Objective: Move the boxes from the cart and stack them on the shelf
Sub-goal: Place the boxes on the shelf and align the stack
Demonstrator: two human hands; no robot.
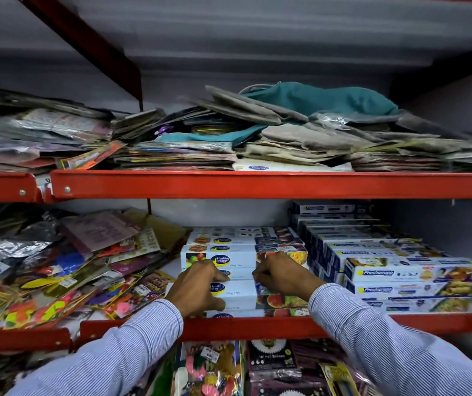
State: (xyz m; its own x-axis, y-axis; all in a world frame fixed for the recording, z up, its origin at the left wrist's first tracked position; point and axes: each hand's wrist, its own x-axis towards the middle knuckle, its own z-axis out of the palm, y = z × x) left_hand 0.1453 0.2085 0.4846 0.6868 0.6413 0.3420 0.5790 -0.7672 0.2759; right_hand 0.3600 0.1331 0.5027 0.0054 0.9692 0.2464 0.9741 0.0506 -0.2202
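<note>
A stack of long white "Healthy Wrapp" boxes [246, 260] lies on the middle shelf [260, 327], stepping up toward the back wall. My left hand [197, 288] clasps the left part of a front white box [240, 292], fingers over its top and thumb under its front edge. My right hand [285, 277] curls over the same box's top edge farther right. Both striped sleeves reach in over the red shelf lip. The cart is out of view.
Blue-and-white "Freshwrapp" boxes [400, 277] are stacked close on the right. Loose colourful party packets [57, 270] crowd the left. The upper shelf [257, 184] carries flat bags and packets. Balloon packs [272, 364] hang below.
</note>
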